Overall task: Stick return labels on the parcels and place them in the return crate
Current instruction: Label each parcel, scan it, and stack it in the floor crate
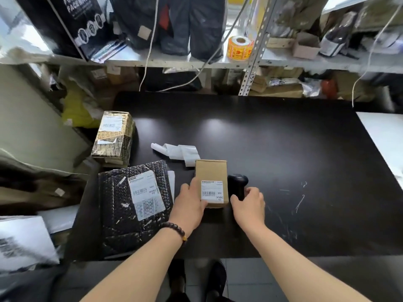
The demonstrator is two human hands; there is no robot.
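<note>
**A:** Where's the parcel now?

**B:** The small brown box (pixel 210 171) lies on the tabletop (pixel 283 149) near the front edge, and there is already a label (pixel 212 191) on its top face. The left hand (pixel 189 203) holds it by its left side.

**A:** And the right hand (pixel 248 203)?

**B:** It's curled round the black scanner (pixel 237 182) just beside the box. I'd judge this one labelled. Next it needs lifting to the crate, which isn't in view. The black mailer (pixel 122 210) to the left is labelled too.
</note>
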